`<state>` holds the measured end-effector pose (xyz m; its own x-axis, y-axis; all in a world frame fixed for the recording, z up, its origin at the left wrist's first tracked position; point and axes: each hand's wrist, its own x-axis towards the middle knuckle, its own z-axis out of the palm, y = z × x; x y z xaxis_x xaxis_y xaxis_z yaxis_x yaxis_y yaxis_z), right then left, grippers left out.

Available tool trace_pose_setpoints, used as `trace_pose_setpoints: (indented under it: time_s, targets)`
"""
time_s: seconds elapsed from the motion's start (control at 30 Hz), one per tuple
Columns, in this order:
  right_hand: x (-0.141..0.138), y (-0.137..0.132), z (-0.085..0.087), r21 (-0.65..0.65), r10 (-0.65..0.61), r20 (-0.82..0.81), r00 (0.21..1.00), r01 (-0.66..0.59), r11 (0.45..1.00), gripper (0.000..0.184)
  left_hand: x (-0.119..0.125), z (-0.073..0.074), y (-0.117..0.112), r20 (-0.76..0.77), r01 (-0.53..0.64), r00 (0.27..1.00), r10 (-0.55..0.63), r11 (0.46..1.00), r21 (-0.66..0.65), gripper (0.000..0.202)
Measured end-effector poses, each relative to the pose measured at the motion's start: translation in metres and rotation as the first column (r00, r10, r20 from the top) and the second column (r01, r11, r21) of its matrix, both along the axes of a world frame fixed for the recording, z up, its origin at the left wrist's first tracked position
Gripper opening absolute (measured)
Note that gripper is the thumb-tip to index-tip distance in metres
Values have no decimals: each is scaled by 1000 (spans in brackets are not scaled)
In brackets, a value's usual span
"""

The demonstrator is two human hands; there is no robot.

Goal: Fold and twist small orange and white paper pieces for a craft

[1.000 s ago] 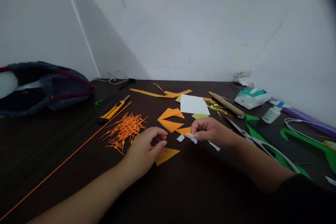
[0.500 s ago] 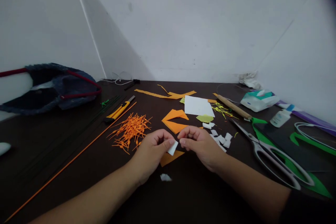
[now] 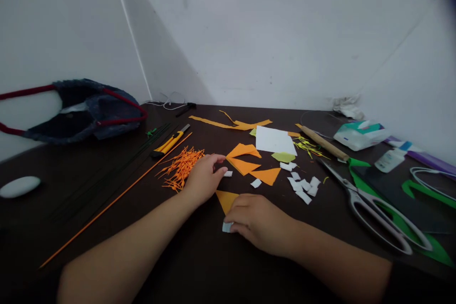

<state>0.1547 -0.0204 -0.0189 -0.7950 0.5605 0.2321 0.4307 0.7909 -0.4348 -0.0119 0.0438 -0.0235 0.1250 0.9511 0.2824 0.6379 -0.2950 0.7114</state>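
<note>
Nearest: small white rectangular scrap of paper-like material [image 3: 226, 227], on or just above the dark brown table [image 3: 199, 270]. Right hand [image 3: 257, 221] directly at its right end; grip with thumb and forefinger close together, in contact with the scrap. Pinched fast or only touched: not possible to tell.

Governing relation: scrap to the left of the right grip, touching. Right hand nearer; left hand [image 3: 204, 176] apart, farther out and to the left. Long axis of scrap uncertain, with right end covered by fingers.

Just beyond: orange triangular paper sheet [image 3: 224, 199], partly hidden behind the right hand. Well to the right: large scissors with pale looped handles [image 3: 345, 182], blades directed away.

Left grip: spread, thumb and fingers apart, no object visibly held. At its thumb: second white scrap [image 3: 229, 174], long axis roughly left to right; contact unclear. Immediately left of left hand: dense heap of thin orange stalks with swollen middles [image 3: 182, 166].

Farther out, right of centre: loose cluster of white scraps [image 3: 304, 186].

Beyond: plain white rectangular sheet [image 3: 273, 139]. Farthest on table: long narrow orange paper strip [image 3: 213, 124], before a pale wall [image 3: 249, 33].
</note>
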Motion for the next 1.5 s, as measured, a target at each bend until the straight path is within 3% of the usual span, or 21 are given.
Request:
trace_pose_setpoints:
  time_s: [0.13,0.23,0.47,0.6,0.83,1.07,1.2,1.33,1.43,1.5]
  targets:
    - [-5,-1,-3,23,-84,24,996,83,996,2,0,6,-10,-60,16,998,-8,990,143,21]
    - [-3,0,-3,18,-57,20,998,57,998,7,2,11,-20,-93,82,994,-64,977,197,15]
    - [6,1,1,-67,-20,-28,999,18,998,21,-1,18,-26,-77,108,992,-97,983,152,13]
    - [5,1,1,-36,-36,3,999,36,999,28,-2,19,-27,-77,117,991,-108,985,123,14]
    - [-1,-1,-2,40,-44,53,998,42,998,12,0,18,-28,-67,142,989,-135,983,115,14]
    - [-4,-4,-4,100,-50,93,994,41,994,11,1,18,-29,-37,145,989,-142,983,109,14]
    - [0,-1,5,53,-202,-58,978,205,977,9,1,24,-38,100,171,980,-174,985,36,11]
    - [8,7,11,-33,-407,-304,861,418,908,8,4,29,-47,333,350,898,-289,926,-142,7]
    - [9,8,8,-42,-432,-384,816,452,891,6,8,29,-50,506,455,812,-290,858,-238,5]
    - [8,8,5,-48,-418,-412,810,439,897,6,10,28,-50,588,465,774,-235,842,-275,4]
